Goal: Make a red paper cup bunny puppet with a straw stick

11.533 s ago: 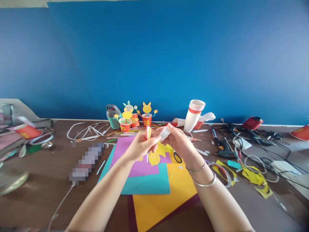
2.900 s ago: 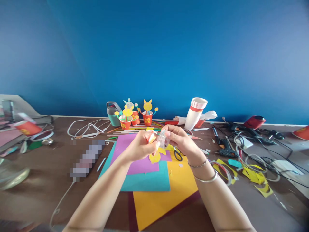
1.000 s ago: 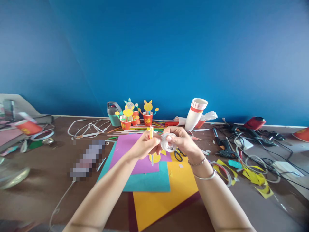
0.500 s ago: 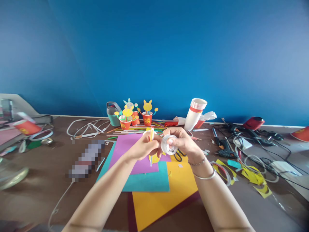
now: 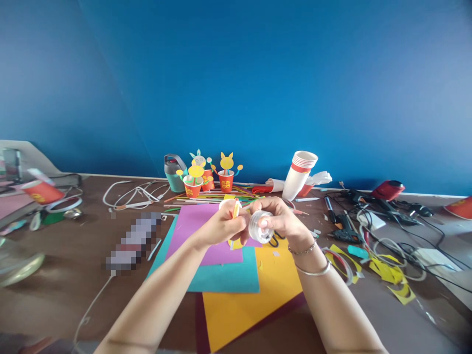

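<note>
My left hand [image 5: 226,221] is closed on a slim white-and-orange stick with a reddish tip [image 5: 236,210]. Whether it is a pen or a straw I cannot tell. A white rounded edge shows behind these fingers, its owner mostly hidden. In my right hand [image 5: 278,216] is a roll of clear tape [image 5: 261,227], pinched between thumb and fingers with its round side toward me. The two hands almost meet above purple paper [image 5: 191,228]. A yellow cut-out piece [image 5: 234,244] lies partly hidden under them, and dark scissors [image 5: 275,239] show below the right hand.
Teal paper [image 5: 221,275] and orange paper [image 5: 254,309] lie beneath. Red cups with paper animals [image 5: 226,181], a flask [image 5: 176,173] and stacked white cups [image 5: 299,174] stand behind. A glue gun [image 5: 345,230], cables and yellow scraps [image 5: 387,269] lie right; a blurred-out device [image 5: 134,243] lies left.
The stick in my left hand has tilted and lowered slightly. Both hands have shifted a little rightward, with the tape roll still held. The whole view has moved slightly.
</note>
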A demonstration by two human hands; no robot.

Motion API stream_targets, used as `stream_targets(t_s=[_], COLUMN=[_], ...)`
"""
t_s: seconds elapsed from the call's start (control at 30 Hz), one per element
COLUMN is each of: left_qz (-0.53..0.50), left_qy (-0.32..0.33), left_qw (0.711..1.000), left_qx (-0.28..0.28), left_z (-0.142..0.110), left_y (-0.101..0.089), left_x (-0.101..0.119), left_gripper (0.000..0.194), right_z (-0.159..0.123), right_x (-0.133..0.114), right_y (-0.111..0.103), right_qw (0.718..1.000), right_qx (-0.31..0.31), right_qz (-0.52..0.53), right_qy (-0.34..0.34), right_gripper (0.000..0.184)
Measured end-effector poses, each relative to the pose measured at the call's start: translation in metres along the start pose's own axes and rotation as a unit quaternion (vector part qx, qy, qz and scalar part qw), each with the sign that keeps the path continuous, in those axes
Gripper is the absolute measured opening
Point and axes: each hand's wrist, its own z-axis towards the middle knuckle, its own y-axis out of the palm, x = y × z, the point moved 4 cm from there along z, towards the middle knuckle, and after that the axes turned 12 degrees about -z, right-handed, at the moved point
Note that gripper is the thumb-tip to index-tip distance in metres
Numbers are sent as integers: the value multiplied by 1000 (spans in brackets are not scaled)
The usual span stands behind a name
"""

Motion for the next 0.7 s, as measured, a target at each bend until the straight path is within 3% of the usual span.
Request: stream_targets(t_s=[0.13, 0.27, 0.53, 0.7], left_qz=[-1, 5, -67, -92], left_qy=[-36, -31, -34, -32], left_qw=[999, 999, 992, 990], left_qx=[-3, -11, 97, 107], left_z=[-1, -1, 2, 4], left_y=[2, 2, 0, 1], left_x=[1, 1, -12, -14], left_gripper=[35, 34, 34, 33], right_z=[-2, -3, -5, -5], right_x=[0, -3, -13, -15], right_y=[-4, -6, -4, -3], right_qw=[1000, 1000, 996, 994], right_qx=[-4, 14, 61, 68], right_qz=[-1, -10, -57, -82], right_qy=[-1, -1, -26, -21], right_gripper=[37, 36, 31, 33])
